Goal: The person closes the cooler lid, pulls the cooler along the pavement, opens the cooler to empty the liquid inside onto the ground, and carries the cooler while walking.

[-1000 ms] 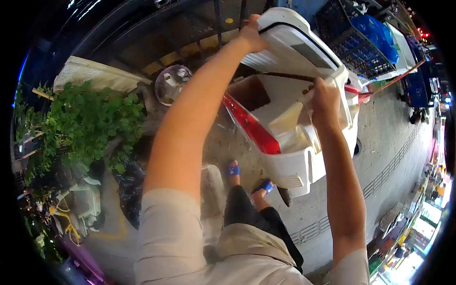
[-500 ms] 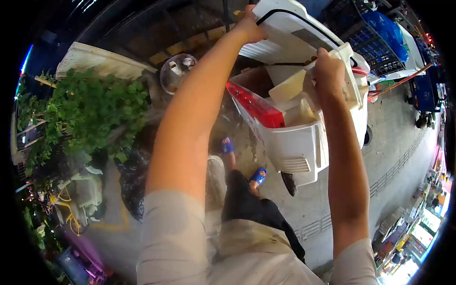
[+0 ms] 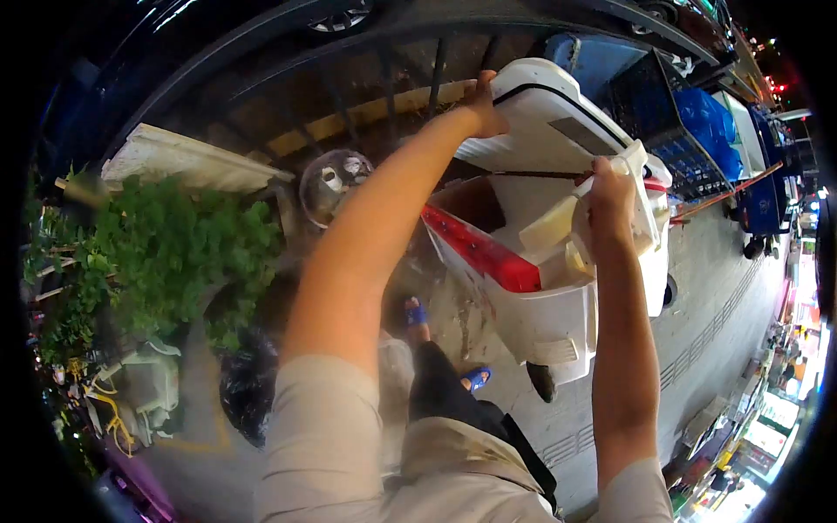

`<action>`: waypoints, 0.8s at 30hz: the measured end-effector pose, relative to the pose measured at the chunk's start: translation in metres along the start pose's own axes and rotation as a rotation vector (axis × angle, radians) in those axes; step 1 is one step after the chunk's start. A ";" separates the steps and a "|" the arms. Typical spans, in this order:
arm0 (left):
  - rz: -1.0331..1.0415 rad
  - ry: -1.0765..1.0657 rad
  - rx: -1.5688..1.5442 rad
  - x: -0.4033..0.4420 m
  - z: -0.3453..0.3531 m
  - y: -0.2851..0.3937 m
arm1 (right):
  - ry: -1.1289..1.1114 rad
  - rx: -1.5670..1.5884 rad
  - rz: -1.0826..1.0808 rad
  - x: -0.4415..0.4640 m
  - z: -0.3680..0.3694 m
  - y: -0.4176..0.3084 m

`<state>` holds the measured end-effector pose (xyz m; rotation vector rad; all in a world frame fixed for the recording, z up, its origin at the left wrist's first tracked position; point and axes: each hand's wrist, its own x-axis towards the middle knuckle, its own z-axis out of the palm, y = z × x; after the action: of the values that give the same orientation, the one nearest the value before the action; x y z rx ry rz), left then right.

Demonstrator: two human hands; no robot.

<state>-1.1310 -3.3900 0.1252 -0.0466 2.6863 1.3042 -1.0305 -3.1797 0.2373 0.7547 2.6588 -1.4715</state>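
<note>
My left hand (image 3: 485,112) is closed over the near edge of a white lid (image 3: 545,122) with a black seal, which stands raised. Below the lid is a large white cooler box (image 3: 554,318), its inside exposed. My right hand (image 3: 613,196) is wrapped around the upper edge of a cream plastic container (image 3: 643,213) at the box's right side. A red panel (image 3: 488,253) runs along the box's near left rim. Inside, a pale yellow slab (image 3: 549,225) leans at a tilt; my right hand and forearm hide part of the contents.
A round bin (image 3: 324,187) with pale objects stands left of the box, near leafy plants (image 3: 187,253) and a black plastic bag (image 3: 246,383). Beyond the lid are a dark crate (image 3: 667,131), a blue bag (image 3: 711,131) and metal railings (image 3: 436,78). A long pole (image 3: 732,192) sticks out at right.
The camera view has tilted up, so the box, lid and hands sit lower in the picture. Both hands keep their hold, and the lid stays raised.
</note>
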 end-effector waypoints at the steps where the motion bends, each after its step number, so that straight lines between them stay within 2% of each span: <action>1: -0.001 0.009 -0.007 -0.001 -0.003 -0.003 | 0.008 0.056 -0.019 0.003 0.006 -0.001; 8: -0.006 -0.010 -0.057 0.007 -0.025 -0.025 | 0.030 0.055 -0.042 0.037 0.040 -0.009; 10: -0.026 -0.013 -0.057 0.017 -0.023 -0.038 | -0.025 0.033 -0.017 0.040 0.047 -0.020; 12: 0.119 0.039 -0.058 0.026 -0.024 -0.047 | -0.013 0.023 0.000 0.037 0.054 -0.032; 13: 0.119 0.037 -0.059 0.025 -0.025 -0.046 | -0.002 0.017 0.013 0.035 0.055 -0.037; 15: -0.005 0.028 -0.101 0.028 -0.028 -0.047 | -0.010 0.023 0.014 0.042 0.060 -0.039; 19: 0.061 0.003 -0.053 0.038 -0.025 -0.056 | 0.012 0.023 0.014 0.048 0.065 -0.039; 22: 0.034 0.028 -0.054 0.033 -0.034 -0.052 | 0.019 -0.019 0.021 0.042 0.069 -0.051; 24: -0.035 -0.039 -0.037 0.032 -0.041 -0.052 | -0.001 0.017 0.047 0.048 0.074 -0.051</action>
<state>-1.1629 -3.4526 0.1050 -0.0707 2.6173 1.3301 -1.1104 -3.2420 0.2253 0.8116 2.6118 -1.4848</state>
